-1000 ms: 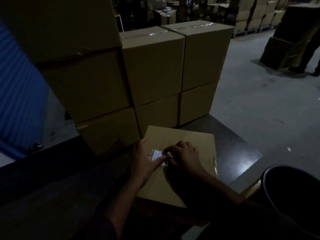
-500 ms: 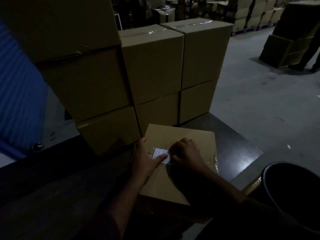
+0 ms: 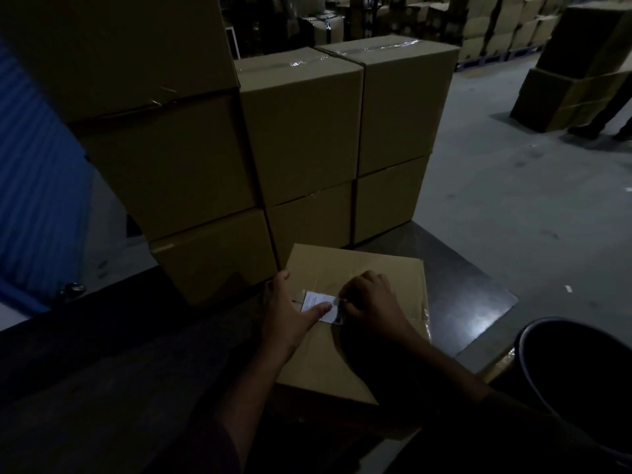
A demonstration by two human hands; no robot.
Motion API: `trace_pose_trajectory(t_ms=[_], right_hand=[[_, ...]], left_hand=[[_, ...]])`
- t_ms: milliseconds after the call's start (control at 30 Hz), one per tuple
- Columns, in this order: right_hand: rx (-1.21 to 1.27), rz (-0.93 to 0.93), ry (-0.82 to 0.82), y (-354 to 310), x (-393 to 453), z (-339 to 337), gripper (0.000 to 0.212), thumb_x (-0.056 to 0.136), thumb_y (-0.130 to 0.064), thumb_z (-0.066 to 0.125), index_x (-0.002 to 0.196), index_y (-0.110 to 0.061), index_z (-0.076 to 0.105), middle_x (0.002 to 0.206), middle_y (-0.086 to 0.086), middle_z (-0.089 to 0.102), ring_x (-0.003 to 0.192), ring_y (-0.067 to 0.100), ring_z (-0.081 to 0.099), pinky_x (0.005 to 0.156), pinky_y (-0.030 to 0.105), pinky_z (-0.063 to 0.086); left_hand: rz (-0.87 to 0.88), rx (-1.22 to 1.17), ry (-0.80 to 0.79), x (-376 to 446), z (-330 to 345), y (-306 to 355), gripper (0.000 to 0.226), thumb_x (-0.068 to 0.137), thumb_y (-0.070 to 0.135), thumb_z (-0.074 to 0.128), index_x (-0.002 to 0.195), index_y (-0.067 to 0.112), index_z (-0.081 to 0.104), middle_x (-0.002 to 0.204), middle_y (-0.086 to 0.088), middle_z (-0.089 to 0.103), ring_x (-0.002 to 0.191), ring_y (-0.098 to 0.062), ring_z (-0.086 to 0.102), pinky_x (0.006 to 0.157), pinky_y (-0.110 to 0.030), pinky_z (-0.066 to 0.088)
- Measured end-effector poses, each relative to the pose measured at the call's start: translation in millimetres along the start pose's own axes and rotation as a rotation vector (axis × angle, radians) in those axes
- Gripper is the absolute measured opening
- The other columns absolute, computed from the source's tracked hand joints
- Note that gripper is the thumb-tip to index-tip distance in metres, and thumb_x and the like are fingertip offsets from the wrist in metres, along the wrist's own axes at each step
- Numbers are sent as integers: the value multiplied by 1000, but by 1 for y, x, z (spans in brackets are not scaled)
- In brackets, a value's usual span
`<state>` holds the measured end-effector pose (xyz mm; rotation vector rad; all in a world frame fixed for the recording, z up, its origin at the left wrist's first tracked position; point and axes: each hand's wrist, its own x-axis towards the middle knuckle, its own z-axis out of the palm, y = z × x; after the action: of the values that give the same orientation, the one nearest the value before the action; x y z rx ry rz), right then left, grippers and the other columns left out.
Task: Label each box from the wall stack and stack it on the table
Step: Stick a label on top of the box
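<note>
Box [image 3: 355, 268] lies flat on the table [image 3: 458, 295], before the stack [image 3: 301, 131]. Left hand [image 3: 287, 313] presses its thumb on the label [image 3: 316, 302]; right hand [image 3: 372, 302] pinches the label's edge.

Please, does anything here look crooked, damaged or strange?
Yes, slightly. The white label lies a little askew on the box under the left hand and right hand. The tall stack seems to lean, possibly lens distortion.
</note>
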<state>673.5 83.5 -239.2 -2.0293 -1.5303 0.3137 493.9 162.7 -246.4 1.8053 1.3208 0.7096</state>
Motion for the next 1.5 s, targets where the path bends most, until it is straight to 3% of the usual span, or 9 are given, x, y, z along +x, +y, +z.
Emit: trace_pose_trajectory(t_ms=[133,267,433,633,800,933,1167,1333,1500], right_hand=[[-95,-54,27,7,-8,5,26,87,-47,50,99,-33,68,103,-9,59,101,14,44,83,28,28],[26,12,17,8,-7,-3,4,88,-29,67,90,-28,64,98,-5,55,100,17,46,80,28,30],[48,107,103,8,-38,-13,19,89,-31,72,103,-21,65,108,-4,56,106,13,43,83,14,31],[-165,75,235,-14,-114,-5,23,86,-29,72,108,-24,68,122,-4,61,115,17,52,91,27,36],[-184,-10,287,2,-98,-22,13,88,-30,70,99,-23,71,102,-6,68,91,13,64,71,28,53],[-254,-144,135,39,-76,-42,19,85,-30,76,103,-27,72,110,-9,65,97,10,62,70,23,50],[-123,-94,47,31,-40,-38,43,90,-59,39,107,-38,72,110,-12,63,104,12,54,90,43,44],[-49,-51,43,1,-28,-15,41,86,-58,42,107,-39,72,108,-11,60,101,8,45,88,39,35],[-87,-72,66,4,-27,-5,19,93,-44,58,102,-35,72,107,-9,60,101,13,50,87,39,37]], left_hand=[[2,-18,0,-2,0,1,111,67,49,96,157,30,33,160,-3,38,143,-25,42,109,-44,43],[-9,-21,-7,-2,0,3,111,67,48,97,157,28,33,159,-4,40,142,-25,43,110,-45,43],[-21,-29,0,0,0,3,108,69,46,96,156,29,35,157,-4,43,141,-25,45,109,-42,43],[-108,-93,-29,0,0,0,118,68,46,97,160,30,25,152,-3,51,134,-26,54,109,-53,48],[-209,-151,128,-15,16,-5,108,82,32,90,163,34,17,158,-4,45,142,-30,49,111,-58,47],[-306,-152,195,-37,31,-8,118,85,26,87,166,36,1,165,-7,36,148,-34,41,116,-62,42],[-194,-37,200,-31,22,-8,134,67,44,97,164,35,6,169,4,12,150,-33,33,114,-61,42],[-47,158,130,-4,21,-2,153,40,104,64,163,32,11,170,13,2,155,-31,25,116,-59,40],[2,110,151,-9,21,-5,145,48,90,76,164,24,20,169,16,5,154,-27,26,115,-55,44]])
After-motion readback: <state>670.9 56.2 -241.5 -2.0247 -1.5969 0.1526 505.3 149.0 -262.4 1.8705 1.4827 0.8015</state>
